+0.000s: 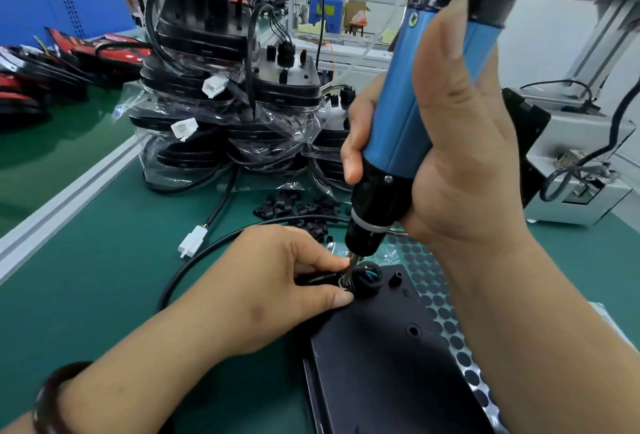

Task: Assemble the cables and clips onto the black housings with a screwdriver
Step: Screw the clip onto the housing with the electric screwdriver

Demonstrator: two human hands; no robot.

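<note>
Right hand [450, 142]: we wrap our fingers and thumb tight round the blue barrel of the screwdriver [398, 114], which stands nearly upright and leans a little to the right at its top.
Screwdriver bit: its tip points down at the far left corner of the black housing [388, 347], between our left thumb and forefinger.
Left hand [277, 281]: we pinch the end of the cable [194, 267] against the housing with thumb and forefinger; the small piece under the tip is too hidden for us to name.
Housing: it lies flat in front of us on a dotted sheet [436, 295], with a round black grommet [369, 279] just right of the bit.
Cable: it loops left over the green mat [104, 295].
White connector [193, 240]: it lies on the mat beyond the loop.
Loose clips [298, 208]: we see a small black heap behind our left hand.
Stacked housings [225, 87]: bagged in clear plastic, piled at the back of the mat.
</note>
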